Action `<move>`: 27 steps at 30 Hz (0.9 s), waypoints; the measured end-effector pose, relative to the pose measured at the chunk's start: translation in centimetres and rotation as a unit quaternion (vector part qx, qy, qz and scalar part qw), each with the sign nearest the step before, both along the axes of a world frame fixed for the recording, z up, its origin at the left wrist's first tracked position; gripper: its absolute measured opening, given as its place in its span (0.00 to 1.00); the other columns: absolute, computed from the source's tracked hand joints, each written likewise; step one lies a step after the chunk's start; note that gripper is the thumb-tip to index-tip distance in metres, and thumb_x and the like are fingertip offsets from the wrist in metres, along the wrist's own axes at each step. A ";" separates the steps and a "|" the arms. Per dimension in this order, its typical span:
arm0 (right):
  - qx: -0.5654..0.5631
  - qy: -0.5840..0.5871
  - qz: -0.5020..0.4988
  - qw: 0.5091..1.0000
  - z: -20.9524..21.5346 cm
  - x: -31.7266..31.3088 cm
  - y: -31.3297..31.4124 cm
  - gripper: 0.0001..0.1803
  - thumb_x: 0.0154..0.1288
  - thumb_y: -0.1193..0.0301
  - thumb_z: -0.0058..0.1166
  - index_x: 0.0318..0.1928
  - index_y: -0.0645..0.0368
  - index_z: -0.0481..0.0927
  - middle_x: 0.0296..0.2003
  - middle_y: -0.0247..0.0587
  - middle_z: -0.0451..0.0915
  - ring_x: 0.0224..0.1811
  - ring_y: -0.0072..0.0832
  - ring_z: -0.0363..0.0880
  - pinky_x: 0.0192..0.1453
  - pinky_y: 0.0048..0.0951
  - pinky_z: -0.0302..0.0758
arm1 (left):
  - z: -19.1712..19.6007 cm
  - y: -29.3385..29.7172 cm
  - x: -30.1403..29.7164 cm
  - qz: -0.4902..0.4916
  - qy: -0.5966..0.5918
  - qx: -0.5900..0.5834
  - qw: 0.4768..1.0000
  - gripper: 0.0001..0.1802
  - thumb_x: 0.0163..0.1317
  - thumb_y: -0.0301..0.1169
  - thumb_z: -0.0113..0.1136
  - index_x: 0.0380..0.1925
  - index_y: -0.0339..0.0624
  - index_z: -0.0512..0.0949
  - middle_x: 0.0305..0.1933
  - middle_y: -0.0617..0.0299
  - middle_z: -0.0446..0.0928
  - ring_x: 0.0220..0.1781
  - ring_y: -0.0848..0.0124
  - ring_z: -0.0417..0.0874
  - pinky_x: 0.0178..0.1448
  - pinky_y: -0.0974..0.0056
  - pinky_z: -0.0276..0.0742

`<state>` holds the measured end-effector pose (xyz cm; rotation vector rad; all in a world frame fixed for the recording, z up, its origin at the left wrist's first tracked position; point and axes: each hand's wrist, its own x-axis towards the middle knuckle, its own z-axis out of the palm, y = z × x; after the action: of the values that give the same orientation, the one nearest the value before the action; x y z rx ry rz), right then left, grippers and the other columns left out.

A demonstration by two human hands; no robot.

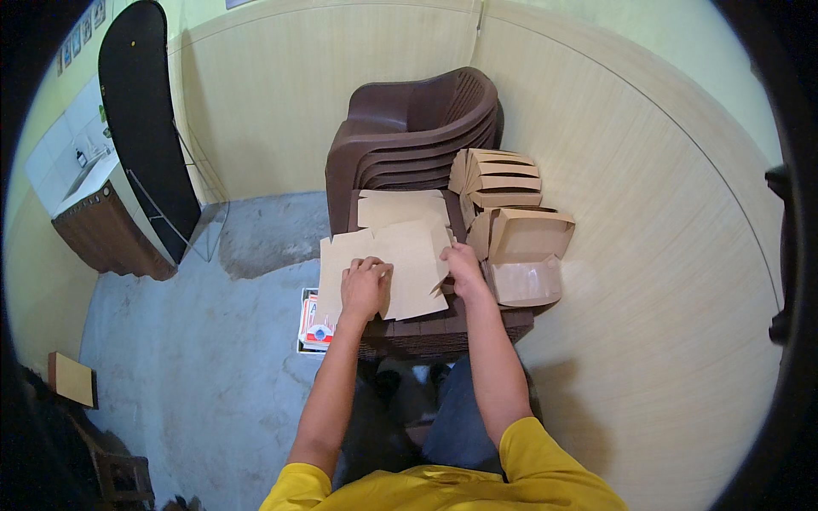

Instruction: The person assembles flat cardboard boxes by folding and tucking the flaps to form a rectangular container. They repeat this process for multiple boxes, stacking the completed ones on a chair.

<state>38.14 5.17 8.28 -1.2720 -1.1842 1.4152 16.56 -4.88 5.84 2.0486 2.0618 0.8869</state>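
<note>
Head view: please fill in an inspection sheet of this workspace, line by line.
Surface: stacked brown plastic chairs, tan cardboard lying over the seat.
Things in hand: the cardboard, mostly flat; folded cardboard boxes to its right.
Clutter: white-rimmed container on the floor, left of the chairs.
Hands: left hand rests on the cardboard; right hand grips its right edge.
Cables: none certain; thin pale lines beside the black board may be its frame.
Surroundings: panelled wall, blue-grey floor.
</note>
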 end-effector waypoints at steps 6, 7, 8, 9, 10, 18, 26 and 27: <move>0.004 0.084 0.003 0.996 2.0 1.2 1.5 0.11 0.67 0.72 0.54 0.47 0.61 0.82 0.43 0.42 0.83 0.47 0.35 0.81 0.55 0.39 0.78 | -1.0 3.1 2.2 -0.067 0.057 0.027 0.996 0.23 0.70 0.37 0.65 0.64 0.57 0.82 0.72 0.68 0.79 0.73 0.59 0.76 0.71 0.51 0.72; -0.005 0.082 0.008 0.997 2.1 1.3 1.6 0.12 0.67 0.71 0.54 0.48 0.61 0.82 0.44 0.42 0.83 0.48 0.35 0.82 0.56 0.39 0.78 | -1.3 3.5 2.6 -0.063 0.063 0.019 0.996 0.24 0.71 0.38 0.64 0.66 0.57 0.81 0.73 0.68 0.78 0.73 0.59 0.76 0.72 0.51 0.71; -0.016 0.080 0.013 0.997 2.0 1.3 1.7 0.14 0.68 0.69 0.54 0.50 0.61 0.82 0.45 0.43 0.84 0.49 0.35 0.82 0.57 0.39 0.78 | -1.6 3.8 2.7 -0.057 0.070 0.002 0.996 0.25 0.72 0.38 0.63 0.68 0.57 0.80 0.75 0.69 0.77 0.73 0.59 0.75 0.72 0.50 0.70; -0.043 0.067 0.006 0.997 1.9 1.3 1.7 0.15 0.68 0.68 0.54 0.51 0.61 0.82 0.46 0.43 0.84 0.50 0.35 0.83 0.58 0.38 0.78 | -1.9 4.0 2.9 -0.063 0.083 0.020 0.994 0.26 0.72 0.38 0.61 0.69 0.57 0.79 0.75 0.70 0.76 0.73 0.59 0.75 0.72 0.50 0.70; -0.040 0.092 0.027 0.995 1.7 1.4 1.6 0.16 0.69 0.67 0.54 0.53 0.62 0.82 0.48 0.44 0.84 0.51 0.35 0.83 0.59 0.38 0.78 | -2.2 4.1 2.9 -0.067 0.097 0.029 0.993 0.26 0.73 0.38 0.60 0.71 0.56 0.78 0.76 0.70 0.76 0.73 0.59 0.74 0.73 0.50 0.69; -0.023 0.077 0.082 0.993 0.2 -1.3 0.4 0.35 0.79 0.47 0.51 0.68 0.66 0.77 0.63 0.50 0.83 0.64 0.37 0.79 0.70 0.42 0.74 | -3.3 5.6 2.2 -0.108 0.098 0.010 0.989 0.26 0.68 0.38 0.63 0.66 0.51 0.83 0.78 0.66 0.75 0.72 0.54 0.74 0.71 0.49 0.71; 0.330 -0.199 0.132 0.913 -5.5 -3.8 -1.9 0.20 0.80 0.59 0.57 0.61 0.56 0.88 0.64 0.43 0.86 0.71 0.44 0.78 0.76 0.41 0.72 | -2.5 4.5 -4.6 -0.090 -0.221 0.018 0.971 0.18 0.62 0.27 0.68 0.52 0.36 0.87 0.57 0.44 0.88 0.61 0.44 0.87 0.66 0.52 0.81; 0.340 -0.227 0.135 0.903 -5.8 -3.8 -2.1 0.20 0.78 0.61 0.59 0.62 0.54 0.88 0.65 0.42 0.85 0.73 0.45 0.76 0.77 0.42 0.71 | -2.3 3.9 -5.7 -0.048 -0.228 0.060 0.971 0.16 0.64 0.25 0.66 0.52 0.36 0.87 0.58 0.45 0.88 0.61 0.46 0.87 0.67 0.52 0.81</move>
<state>34.32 3.05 2.50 -0.9653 -2.0173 0.7516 10.89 -0.95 3.56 1.7613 1.6873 1.3423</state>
